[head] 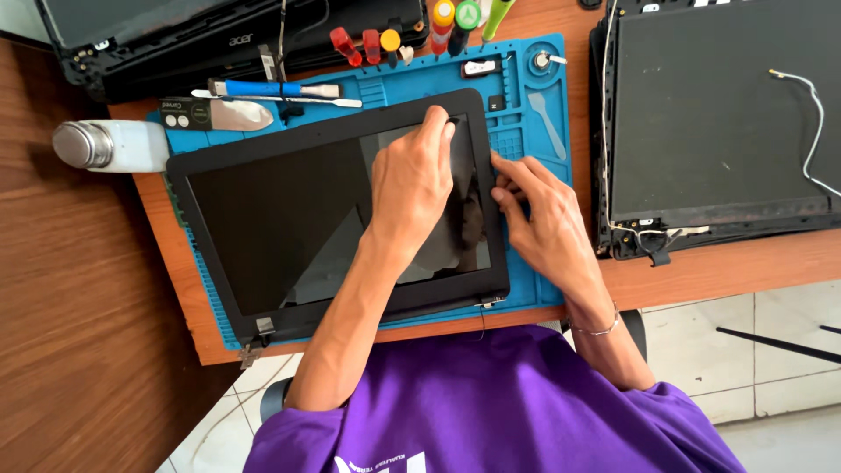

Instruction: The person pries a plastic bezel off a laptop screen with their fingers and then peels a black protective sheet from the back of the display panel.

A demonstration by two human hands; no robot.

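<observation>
A black laptop screen panel [289,219] lies face up on a blue work mat [534,105]. My left hand [410,180] rests over the glass, and its fingertips pinch the black bezel [328,131] near the upper right corner; whether a small tool is between them is unclear. My right hand [541,217] lies on the mat beside the panel, with its fingertips gripping the bezel's right edge. The two hands are a few centimetres apart.
Screwdrivers with coloured handles [385,39], a blue-handled tool [263,88] and a metal spatula [236,115] lie along the mat's far edge. A white bottle [109,144] lies at the left. An opened laptop [718,114] with a loose white cable [813,109] sits at the right.
</observation>
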